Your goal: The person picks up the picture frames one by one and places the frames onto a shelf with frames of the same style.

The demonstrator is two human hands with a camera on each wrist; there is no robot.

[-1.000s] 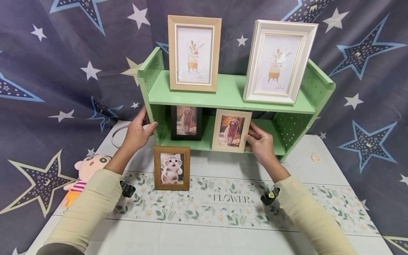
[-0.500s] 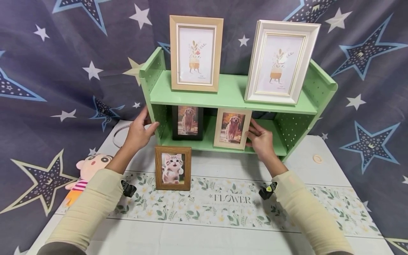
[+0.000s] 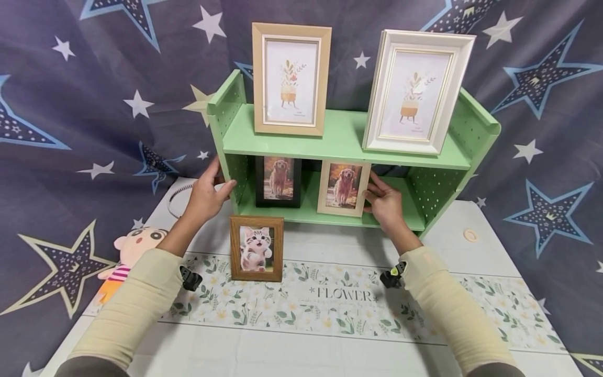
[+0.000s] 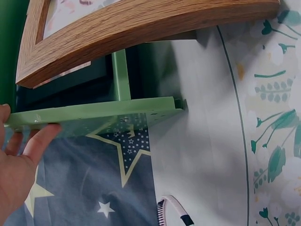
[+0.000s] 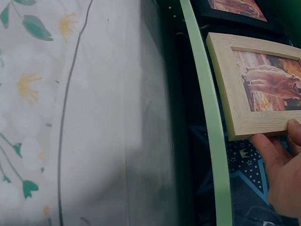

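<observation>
Right hand (image 3: 386, 203) pinches the pale photo frame (image 3: 343, 188), left hand (image 3: 207, 195) grips the green bookshelf (image 3: 346, 125) (only head view shows plush doll (image 3: 132, 251), lower left).

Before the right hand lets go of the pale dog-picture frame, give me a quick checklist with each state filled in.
1. Right hand has hold of the pale frame: ok, pinched at its right edge.
2. Left hand is on the green shelf: ok, holding the left side panel.
3. Gap between the pale frame and black frame: ok, they stand apart.
4. Pale frame fully supported by the lower board: cannot tell.
5. Upper beige frame and white frame standing: ok.
6. Shelf front unobstructed: not ok, the brown frame stands before its left end.
</observation>
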